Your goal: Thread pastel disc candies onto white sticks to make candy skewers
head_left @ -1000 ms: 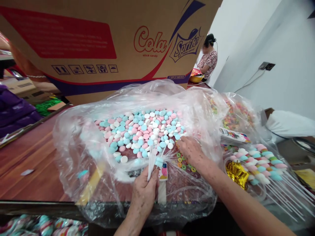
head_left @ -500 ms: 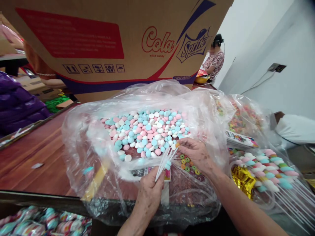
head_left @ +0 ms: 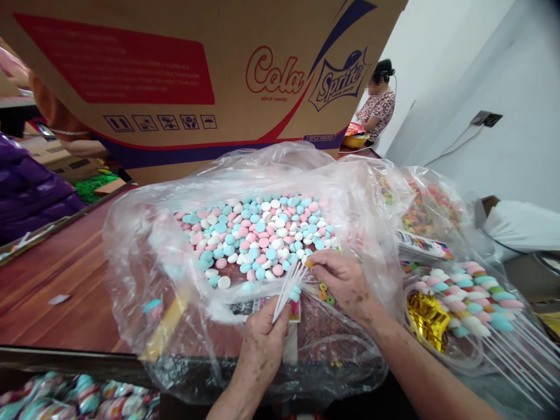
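Note:
My left hand (head_left: 266, 329) is closed around a bunch of thin white sticks (head_left: 289, 289), whose tips fan out up and to the right. A light-blue candy (head_left: 295, 293) sits on one of the sticks. Between thumb and fingers, my right hand (head_left: 343, 280) pinches a small orange candy ring (head_left: 309, 263) at the stick tips. Just beyond both hands, pink, blue and white round candies (head_left: 262, 233) lie spread inside a clear plastic bag (head_left: 140, 256). Several small colored candy rings (head_left: 324, 294) lie below my right hand, partly hidden by it.
A large cardboard box (head_left: 166, 70) stands behind the bag. To the right lie finished candy sticks (head_left: 476, 297), a gold foil bundle (head_left: 426, 321) and bags of colored candy (head_left: 431, 201). Wrapped candies (head_left: 87, 396) fill a container at lower left. Another person (head_left: 378, 105) sits farther back.
The whole view has shifted slightly left. My right hand has turned a little and brought the orange candy ring down and closer against the stick tips; my left hand keeps its hold.

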A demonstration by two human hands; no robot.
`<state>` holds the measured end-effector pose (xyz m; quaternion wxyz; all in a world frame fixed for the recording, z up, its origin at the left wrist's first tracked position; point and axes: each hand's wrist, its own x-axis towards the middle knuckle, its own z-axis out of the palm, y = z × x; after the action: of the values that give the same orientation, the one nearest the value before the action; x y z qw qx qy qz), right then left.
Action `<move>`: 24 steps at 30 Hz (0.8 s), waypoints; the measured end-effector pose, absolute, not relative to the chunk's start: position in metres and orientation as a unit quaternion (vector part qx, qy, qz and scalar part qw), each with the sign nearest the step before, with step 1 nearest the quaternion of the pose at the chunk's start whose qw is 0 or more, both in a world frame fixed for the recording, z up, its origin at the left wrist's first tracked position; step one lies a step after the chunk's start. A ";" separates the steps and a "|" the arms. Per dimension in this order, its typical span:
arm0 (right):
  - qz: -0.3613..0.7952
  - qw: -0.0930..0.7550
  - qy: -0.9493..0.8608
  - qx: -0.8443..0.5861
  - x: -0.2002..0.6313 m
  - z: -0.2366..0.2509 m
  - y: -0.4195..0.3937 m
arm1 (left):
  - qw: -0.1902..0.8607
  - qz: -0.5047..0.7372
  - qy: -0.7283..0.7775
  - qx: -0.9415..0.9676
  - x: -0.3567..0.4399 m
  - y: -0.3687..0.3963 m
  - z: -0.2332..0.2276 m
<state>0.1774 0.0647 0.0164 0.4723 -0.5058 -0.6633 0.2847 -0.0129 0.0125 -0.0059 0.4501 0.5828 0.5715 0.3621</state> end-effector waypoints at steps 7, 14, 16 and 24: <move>0.310 0.445 -0.717 -0.438 0.153 0.005 0.042 | 0.456 0.394 0.574 0.554 -0.014 0.011 -0.006; 0.242 0.363 -0.654 -0.618 0.175 0.025 0.071 | 0.485 0.446 0.587 0.470 -0.010 0.009 -0.010; 0.173 0.253 -0.679 -0.667 0.180 0.030 0.090 | 0.498 0.451 0.586 0.452 -0.009 0.009 -0.012; 0.164 0.101 -0.738 -0.647 0.173 0.018 0.117 | 0.513 0.444 0.582 0.449 -0.011 0.010 -0.018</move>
<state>0.1735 0.1175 0.0176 0.1014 -0.6467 -0.7380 0.1638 -0.0114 0.0096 -0.0182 0.5127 0.4488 0.5818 0.4442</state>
